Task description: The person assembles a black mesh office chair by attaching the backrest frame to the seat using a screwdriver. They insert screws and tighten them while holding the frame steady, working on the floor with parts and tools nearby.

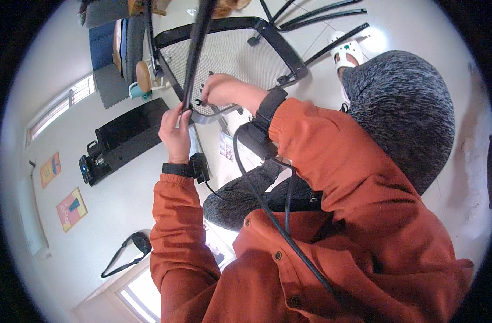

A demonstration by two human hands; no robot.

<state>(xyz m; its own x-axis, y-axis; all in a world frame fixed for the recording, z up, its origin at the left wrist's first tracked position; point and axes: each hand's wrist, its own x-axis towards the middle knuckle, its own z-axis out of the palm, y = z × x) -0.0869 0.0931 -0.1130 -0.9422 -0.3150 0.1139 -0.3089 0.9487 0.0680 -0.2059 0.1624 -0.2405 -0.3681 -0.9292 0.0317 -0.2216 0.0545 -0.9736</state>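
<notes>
A long black metal bar [196,51] runs from the top edge down to my left hand [175,134], whose thumb and fingers are closed around its lower end. My right hand [224,90] is closed just to the right of the bar. A small black wrench [199,102] with a forked end sticks out from its fingers toward the bar; most of the tool is hidden by the hand. Directly below, a curved grey strip [213,115] meets the bar's lower end. Behind both hands lies a black-framed mesh chair panel [229,48].
Several black metal legs [324,19] lie on the tiled floor at the upper right, near my white shoe [347,53]. At the left are a black cabinet-like box [133,126], a stool with a round tan top [143,76] and a black bag [141,243]. A cable [256,191] hangs across my front.
</notes>
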